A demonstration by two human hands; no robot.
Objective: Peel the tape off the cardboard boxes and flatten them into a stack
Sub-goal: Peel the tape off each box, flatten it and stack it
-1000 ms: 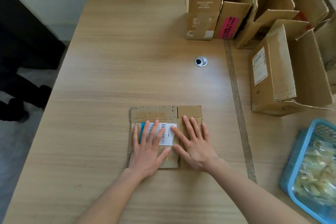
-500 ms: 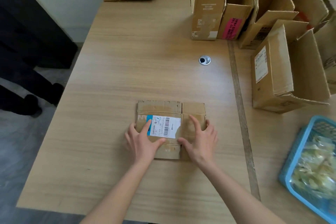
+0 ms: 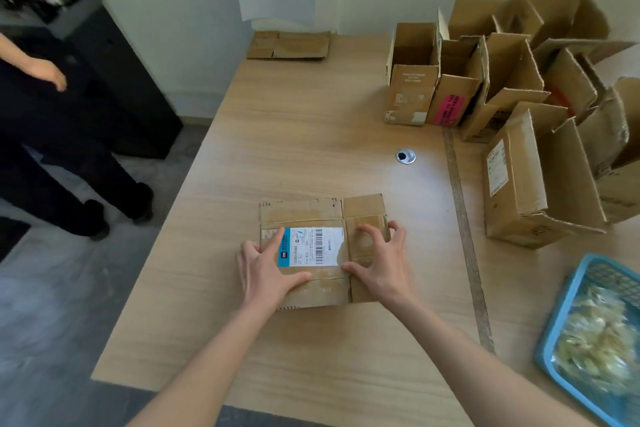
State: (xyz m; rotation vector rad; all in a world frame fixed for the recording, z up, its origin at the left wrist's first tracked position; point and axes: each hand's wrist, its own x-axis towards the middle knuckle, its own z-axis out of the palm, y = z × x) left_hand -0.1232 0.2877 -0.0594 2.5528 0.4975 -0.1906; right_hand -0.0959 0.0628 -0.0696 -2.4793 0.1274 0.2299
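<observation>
Head view. The flattened brown cardboard box (image 3: 322, 250) with a white-and-blue shipping label (image 3: 310, 247) lies flat on the light wooden table (image 3: 311, 135), slightly below frame centre. My left hand (image 3: 265, 269) grips its left edge: fingers curled over the side, thumb pressed on the top face below the label. My right hand (image 3: 379, 258) grips the right edge: fingers arched and curled at the far right side, thumb on the top face. Both hands hold the same box.

A stack of flattened cardboard (image 3: 289, 45) lies at the table's far edge, upper centre. Upright open cardboard boxes (image 3: 485, 80) stand at upper right. A blue plastic basket (image 3: 561, 319) holding crumpled clear tape sits at lower right.
</observation>
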